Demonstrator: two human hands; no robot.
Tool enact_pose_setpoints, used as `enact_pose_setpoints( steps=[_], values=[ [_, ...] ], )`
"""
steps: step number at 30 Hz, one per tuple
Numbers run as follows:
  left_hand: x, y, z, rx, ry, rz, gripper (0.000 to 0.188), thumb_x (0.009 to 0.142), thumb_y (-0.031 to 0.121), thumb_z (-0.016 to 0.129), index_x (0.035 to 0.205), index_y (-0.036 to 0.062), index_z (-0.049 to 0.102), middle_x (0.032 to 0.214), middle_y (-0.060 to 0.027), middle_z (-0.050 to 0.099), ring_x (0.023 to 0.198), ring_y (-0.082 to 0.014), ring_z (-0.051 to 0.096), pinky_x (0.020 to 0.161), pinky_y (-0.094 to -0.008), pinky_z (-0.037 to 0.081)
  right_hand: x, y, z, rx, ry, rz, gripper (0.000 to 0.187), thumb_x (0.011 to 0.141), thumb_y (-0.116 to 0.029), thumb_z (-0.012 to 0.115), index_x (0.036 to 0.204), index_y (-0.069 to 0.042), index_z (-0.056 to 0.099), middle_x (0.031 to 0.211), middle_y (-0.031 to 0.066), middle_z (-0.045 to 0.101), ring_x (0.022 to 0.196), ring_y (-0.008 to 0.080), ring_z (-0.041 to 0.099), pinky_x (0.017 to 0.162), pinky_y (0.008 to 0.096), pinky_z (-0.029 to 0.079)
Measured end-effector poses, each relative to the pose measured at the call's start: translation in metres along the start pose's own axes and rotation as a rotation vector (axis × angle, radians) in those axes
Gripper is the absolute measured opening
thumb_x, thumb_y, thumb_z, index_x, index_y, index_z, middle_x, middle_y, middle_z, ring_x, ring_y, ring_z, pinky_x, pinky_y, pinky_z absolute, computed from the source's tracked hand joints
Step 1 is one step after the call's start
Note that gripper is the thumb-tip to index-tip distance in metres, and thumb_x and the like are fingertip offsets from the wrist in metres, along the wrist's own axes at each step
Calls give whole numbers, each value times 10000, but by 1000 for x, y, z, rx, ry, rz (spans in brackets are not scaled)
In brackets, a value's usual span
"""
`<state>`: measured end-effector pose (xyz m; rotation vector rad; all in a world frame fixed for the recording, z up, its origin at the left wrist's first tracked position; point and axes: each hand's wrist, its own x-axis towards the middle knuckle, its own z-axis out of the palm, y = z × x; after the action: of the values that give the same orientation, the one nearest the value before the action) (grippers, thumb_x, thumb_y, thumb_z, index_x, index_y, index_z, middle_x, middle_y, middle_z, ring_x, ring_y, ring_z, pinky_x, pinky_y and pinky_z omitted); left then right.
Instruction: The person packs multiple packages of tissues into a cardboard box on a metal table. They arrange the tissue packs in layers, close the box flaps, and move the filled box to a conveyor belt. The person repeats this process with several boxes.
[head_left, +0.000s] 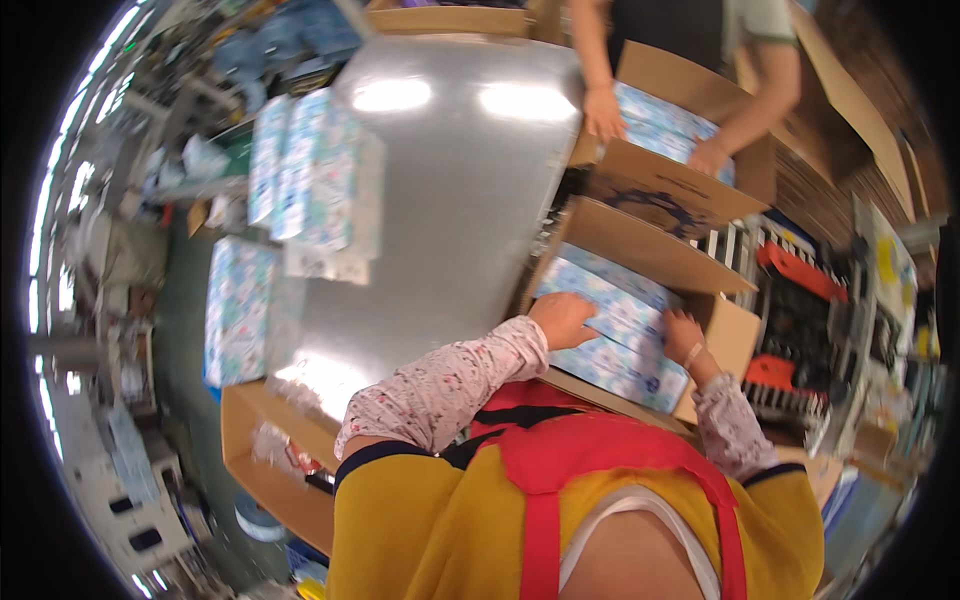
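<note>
Right below my chest stands an open cardboard box point(735, 345) with its flaps folded out. Inside lie flat packages point(625, 365) with a pale blue and white floral pattern, side by side. My left hand point(562, 320) grips the near package at its left part, fingers bent over the top. At the opposite side of the same package, close to the box wall, my right hand point(683, 338) has its fingers curled against the edge. The undersides of both hands are hidden. Floral sleeves cover my forearms.
A shiny metal table point(450, 190) bears stacks of floral packages point(320, 185) at its left edge. Beyond my box, a co-worker's hands point(710, 155) reach into another cardboard box point(670, 185) of packages. A roller conveyor point(735, 245) runs at right; an open carton point(290, 490) stands at lower left.
</note>
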<state>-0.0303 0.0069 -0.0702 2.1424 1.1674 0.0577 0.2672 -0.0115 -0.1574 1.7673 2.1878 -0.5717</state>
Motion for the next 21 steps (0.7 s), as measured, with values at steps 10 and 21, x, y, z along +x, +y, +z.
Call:
enact_pose_setpoints(
  steps=[10, 21],
  values=[
    [-173, -306, -177, 474, 773, -1360, 920, 587, 502, 748, 1289, 55, 357, 1209, -178, 466, 1144, -339, 440, 964, -532, 311, -16, -35, -1, 190, 305, -125, 475, 664, -86, 610, 1109, 14, 476, 997, 222, 540, 887, 412, 530, 768, 482, 445],
    [-159, -195, -183, -1653, 799, -439, 529, 748, 177, 616, 1193, -60, 454, 1045, -167, 595, 935, -287, 608, 818, -392, 508, -10, -133, -117, 1219, 31, -371, 651, 803, -205, 684, 1334, -26, 354, 1248, 163, 486, 1068, 234, 543, 925, 344, 420]
  ],
)
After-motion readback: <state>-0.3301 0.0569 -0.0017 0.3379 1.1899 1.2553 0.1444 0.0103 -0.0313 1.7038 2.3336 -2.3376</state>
